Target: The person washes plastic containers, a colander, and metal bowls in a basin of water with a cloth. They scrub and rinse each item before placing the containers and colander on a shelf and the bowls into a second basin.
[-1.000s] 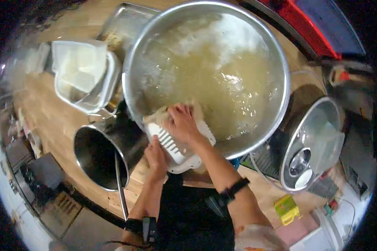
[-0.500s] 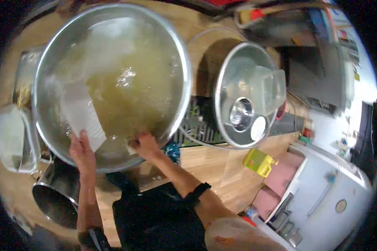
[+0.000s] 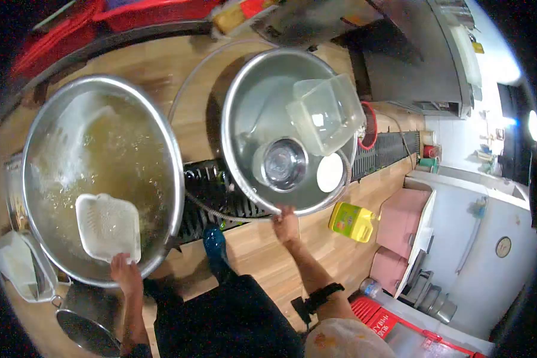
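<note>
My left hand (image 3: 126, 274) grips the lower edge of a white plastic basket (image 3: 108, 228), which is tilted over the cloudy, yellowish water (image 3: 122, 152) in the large metal basin (image 3: 174, 152). At the near rim of the second metal basin (image 3: 235, 167), my right hand (image 3: 286, 224) has its fingers at the edge; what they hold, if anything, is too small to tell. Inside that basin are a clear plastic container (image 3: 334, 119), a shiny metal bowl (image 3: 284, 164) and a round white item (image 3: 330, 173).
A yellow jug (image 3: 353, 221) stands on the floor beside pink bins (image 3: 403, 218). A dark drain grate (image 3: 206, 203) runs between the basins, with a hose (image 3: 212, 210) across it. A metal pot (image 3: 86, 325) and another plastic container (image 3: 27, 262) are at the lower left.
The view has shifted to the right. My right hand has left the large basin's water and moved to the second basin's rim. The white basket in my left hand has turned, showing its broad face.
</note>
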Demonstrator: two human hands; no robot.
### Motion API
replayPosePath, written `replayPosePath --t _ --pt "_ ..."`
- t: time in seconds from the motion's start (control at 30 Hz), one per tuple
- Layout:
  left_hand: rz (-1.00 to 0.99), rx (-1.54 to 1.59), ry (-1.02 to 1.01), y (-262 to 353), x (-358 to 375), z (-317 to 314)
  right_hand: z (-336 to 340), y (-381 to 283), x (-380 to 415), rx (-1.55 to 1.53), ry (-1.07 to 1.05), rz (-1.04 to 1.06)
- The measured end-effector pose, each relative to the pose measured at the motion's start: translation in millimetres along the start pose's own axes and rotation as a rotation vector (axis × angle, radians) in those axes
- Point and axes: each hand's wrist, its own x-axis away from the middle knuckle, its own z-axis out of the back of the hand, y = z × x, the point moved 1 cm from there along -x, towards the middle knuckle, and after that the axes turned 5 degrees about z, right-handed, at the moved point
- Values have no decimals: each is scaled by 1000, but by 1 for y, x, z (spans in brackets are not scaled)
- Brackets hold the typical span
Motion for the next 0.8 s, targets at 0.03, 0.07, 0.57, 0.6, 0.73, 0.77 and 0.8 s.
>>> replayPosePath --t 0.03,0.07,0.57,0.6,0.73,0.77,0.8 --pt "-45 119 88 -14 4 -4 22 14 -17 68 115 2" --pt "12 123 124 -42 7 -21 31 39 -44 -370 406 -37" --pt "-292 426 111 259 -79 7 105 100 -203 -1323 422 -400" --pt "-341 442 112 291 -83 12 118 95 -191 -1209 436 -381" --pt "-390 566 -2 380 -102 -3 146 121 -168 -670 446 -212" --pt "-399 574 -10 400 -108 -12 149 126 -165 -471 479 -135" --pt "-388 568 -13 419 -114 -22 172 113 -155 -283 444 -78"
